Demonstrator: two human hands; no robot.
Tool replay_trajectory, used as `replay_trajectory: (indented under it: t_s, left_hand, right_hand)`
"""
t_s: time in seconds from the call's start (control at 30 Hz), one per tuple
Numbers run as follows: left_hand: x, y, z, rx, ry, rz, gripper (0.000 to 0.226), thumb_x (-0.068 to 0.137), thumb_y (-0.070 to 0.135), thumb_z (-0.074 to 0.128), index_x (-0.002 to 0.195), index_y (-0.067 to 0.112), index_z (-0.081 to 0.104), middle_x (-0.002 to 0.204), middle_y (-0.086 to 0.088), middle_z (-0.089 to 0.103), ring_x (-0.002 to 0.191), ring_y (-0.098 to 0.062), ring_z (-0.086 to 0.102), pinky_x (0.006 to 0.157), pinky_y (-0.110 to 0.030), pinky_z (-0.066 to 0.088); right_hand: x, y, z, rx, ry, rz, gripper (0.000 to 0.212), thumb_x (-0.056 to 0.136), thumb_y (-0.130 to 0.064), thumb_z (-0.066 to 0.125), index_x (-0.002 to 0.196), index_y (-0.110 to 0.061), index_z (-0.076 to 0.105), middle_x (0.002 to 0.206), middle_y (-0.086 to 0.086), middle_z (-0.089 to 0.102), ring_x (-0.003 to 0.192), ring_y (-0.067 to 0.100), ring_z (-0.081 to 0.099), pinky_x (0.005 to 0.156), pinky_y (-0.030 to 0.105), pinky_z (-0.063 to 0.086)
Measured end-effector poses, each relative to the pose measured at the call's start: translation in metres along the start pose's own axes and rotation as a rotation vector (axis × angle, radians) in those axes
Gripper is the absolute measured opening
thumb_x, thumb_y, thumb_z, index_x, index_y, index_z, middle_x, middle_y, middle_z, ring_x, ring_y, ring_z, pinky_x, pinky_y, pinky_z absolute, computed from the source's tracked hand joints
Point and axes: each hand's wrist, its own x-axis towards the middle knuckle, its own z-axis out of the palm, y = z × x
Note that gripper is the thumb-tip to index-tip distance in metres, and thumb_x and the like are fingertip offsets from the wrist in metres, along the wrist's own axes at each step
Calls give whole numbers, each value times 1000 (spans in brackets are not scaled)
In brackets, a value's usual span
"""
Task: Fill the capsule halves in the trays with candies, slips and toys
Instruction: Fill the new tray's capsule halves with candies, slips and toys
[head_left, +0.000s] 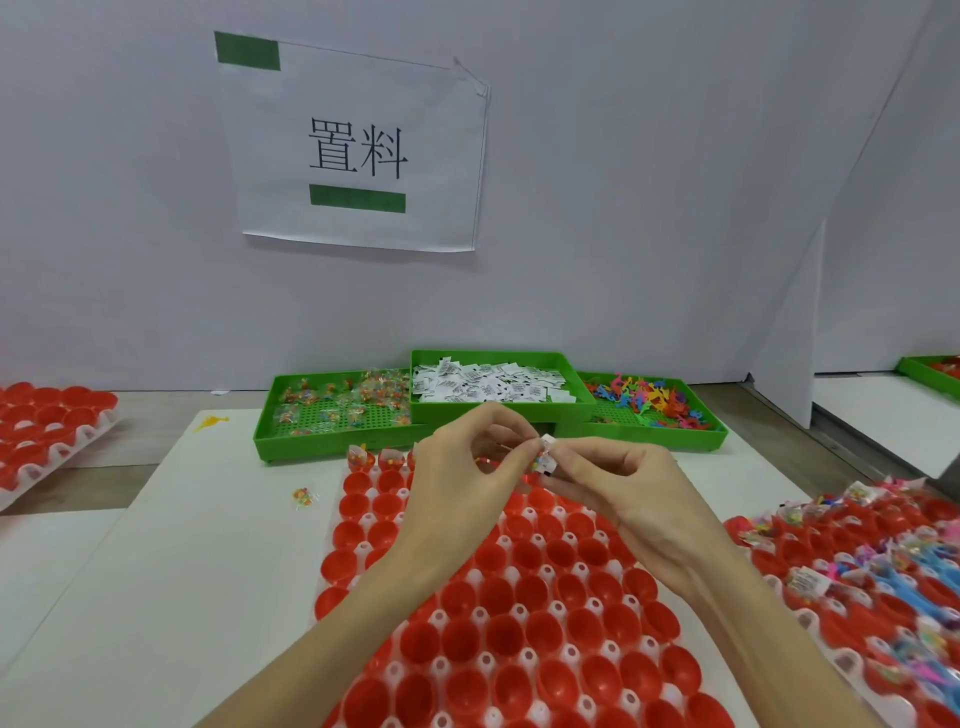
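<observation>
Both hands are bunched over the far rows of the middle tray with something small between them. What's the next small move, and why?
Probably lower the candy packet and slip, pinched between left hand and right hand, into the nearest empty red capsule half. Only a few far-row halves hold packets; most of the tray shows none.

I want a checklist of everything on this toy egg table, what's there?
Surface: white table top.
Job's things: red capsule halves mostly empty in the middle tray; green bins of candies, slips, toys; filled tray at right.
Clutter: stray candy packet, yellow toy.
Grippers: left hand and right hand pinch one small bundle.
Cables: nothing seen.
Surroundings: paper sign on the wall.
</observation>
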Motion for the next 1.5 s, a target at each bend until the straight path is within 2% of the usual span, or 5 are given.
replay_trajectory:
  t_s: [0.37, 0.53, 0.67, 0.93, 1.5]
  left_hand:
    - [5, 4, -2, -101, -50, -170, 13, 102, 26, 63, 107, 22, 74, 92, 5, 77, 84, -14, 74, 79, -28, 62]
    - [12, -11, -18, 685, -548, -4, 41, 108, 36, 46, 145, 21, 54, 141, 6, 59, 130, -12, 53, 109, -28, 41]
    - [6, -20, -10, 908, -808, 96, 63, 107, 55, 34, 160, 21, 31, 167, 6, 28, 153, -13, 21, 127, -33, 16]
    - [-2, -36, -1, 1013, -822, 138, 73, 104, 65, 19, 164, 23, 15, 170, 6, 15, 156, -13, 6, 126, -38, 4]
    - [-3, -34, 0, 1020, -827, 171, 69, 105, 61, 24, 161, 20, 24, 168, 3, 19, 154, -14, 12, 124, -35, 9]
  right_hand:
    - [12, -3, -12, -101, -42, -28, 16, 81, -16, 81, 95, -7, 82, 100, 15, 78, 99, 27, 76, 83, 25, 60]
    - [45, -3, -32, -277, 75, -12, 8, 83, -12, 82, 91, -10, 82, 92, 12, 79, 88, 26, 77, 74, 23, 61]
    - [72, 8, -35, -575, 60, -32, 10, 85, -20, 82, 92, -12, 81, 85, 6, 79, 78, 18, 73, 69, 21, 58]
    - [102, 18, -24, -982, -37, -100, 12, 82, -25, 85, 93, -21, 81, 82, -4, 77, 82, 13, 73, 79, 34, 61]
    - [125, -8, -10, -1375, -338, 21, 21, 80, -30, 86, 97, -20, 79, 88, -8, 74, 84, 6, 69, 80, 23, 58]
